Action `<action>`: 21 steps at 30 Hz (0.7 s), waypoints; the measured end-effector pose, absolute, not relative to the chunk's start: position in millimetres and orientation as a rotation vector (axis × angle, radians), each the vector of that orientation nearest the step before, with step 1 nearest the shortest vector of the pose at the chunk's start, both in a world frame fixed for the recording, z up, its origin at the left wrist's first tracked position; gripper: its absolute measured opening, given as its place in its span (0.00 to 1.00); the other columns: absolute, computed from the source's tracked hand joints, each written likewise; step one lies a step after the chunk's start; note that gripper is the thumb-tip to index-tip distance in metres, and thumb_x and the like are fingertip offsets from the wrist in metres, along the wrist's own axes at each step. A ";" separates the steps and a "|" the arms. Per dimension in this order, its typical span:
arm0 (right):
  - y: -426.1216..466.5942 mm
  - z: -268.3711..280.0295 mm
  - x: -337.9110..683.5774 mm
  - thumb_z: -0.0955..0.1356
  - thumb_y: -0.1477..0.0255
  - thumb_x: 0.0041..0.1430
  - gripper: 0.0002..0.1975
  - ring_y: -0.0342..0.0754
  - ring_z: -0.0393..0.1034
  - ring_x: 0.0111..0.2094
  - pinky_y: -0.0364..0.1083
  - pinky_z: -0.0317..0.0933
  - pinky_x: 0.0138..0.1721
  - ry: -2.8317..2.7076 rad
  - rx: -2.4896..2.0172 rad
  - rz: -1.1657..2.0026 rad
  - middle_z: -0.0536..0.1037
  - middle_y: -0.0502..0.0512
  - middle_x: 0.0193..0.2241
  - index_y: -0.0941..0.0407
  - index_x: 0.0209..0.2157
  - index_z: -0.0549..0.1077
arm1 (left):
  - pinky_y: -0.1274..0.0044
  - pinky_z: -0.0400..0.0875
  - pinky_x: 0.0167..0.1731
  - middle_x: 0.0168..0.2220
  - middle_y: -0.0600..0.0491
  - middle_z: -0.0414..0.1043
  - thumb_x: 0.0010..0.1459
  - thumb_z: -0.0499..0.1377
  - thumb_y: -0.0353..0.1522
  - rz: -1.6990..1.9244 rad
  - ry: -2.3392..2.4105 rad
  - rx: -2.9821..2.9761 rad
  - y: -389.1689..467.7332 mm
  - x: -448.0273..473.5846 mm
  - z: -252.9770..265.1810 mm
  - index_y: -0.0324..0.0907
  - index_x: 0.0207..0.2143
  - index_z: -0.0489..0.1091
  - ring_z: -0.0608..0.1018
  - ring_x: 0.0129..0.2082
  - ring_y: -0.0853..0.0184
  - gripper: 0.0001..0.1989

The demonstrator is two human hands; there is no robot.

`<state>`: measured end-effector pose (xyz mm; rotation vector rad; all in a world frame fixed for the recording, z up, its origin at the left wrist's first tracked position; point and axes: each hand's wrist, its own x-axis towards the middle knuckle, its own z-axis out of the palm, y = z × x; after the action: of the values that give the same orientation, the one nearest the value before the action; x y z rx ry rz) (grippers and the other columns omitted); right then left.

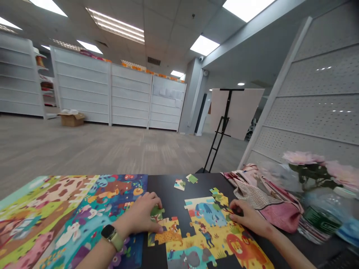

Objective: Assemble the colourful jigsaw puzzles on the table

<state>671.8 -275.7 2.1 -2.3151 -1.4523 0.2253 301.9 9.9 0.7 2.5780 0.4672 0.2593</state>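
A jigsaw puzzle of animals (206, 231), partly joined, lies on the black table, with an elephant, a lion and a hippo on it. My left hand (141, 215) is curled on joined puzzle pieces showing a cheetah (169, 235), left of the larger section. Its thumb presses on them and its fingers bend round a green piece (157, 213). At the right edge of the larger section, my right hand (248, 216) has thumb and fingers bent on a yellow-green puzzle piece (227, 214). Loose joined pieces (219, 197) lie just above, and two single pieces (179, 184) (192, 178) lie farther back.
Two colourful picture boards (60, 194) (112, 190) cover the left side of the table (165, 190). At the right are a pink patterned cloth bag (269, 198), a plastic bottle (319, 220) and pink flowers (303, 157). An easel (221, 138) stands beyond the table, before white shelves (129, 97).
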 end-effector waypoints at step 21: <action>-186.8 -23.0 721.8 0.73 0.65 0.56 0.12 0.45 0.72 0.29 0.47 0.67 0.34 -1.189 -2.253 0.321 0.76 0.48 0.29 0.58 0.36 0.73 | 0.70 0.64 0.45 0.44 0.54 0.69 0.35 0.76 0.45 0.274 0.489 2.568 11.0 305.1 -3.5 0.46 0.39 0.73 0.70 0.45 0.56 0.29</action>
<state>721.8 -186.8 -23.0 -2.2535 -1.1887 0.3206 305.1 11.0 -3.5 2.5680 0.4888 0.2738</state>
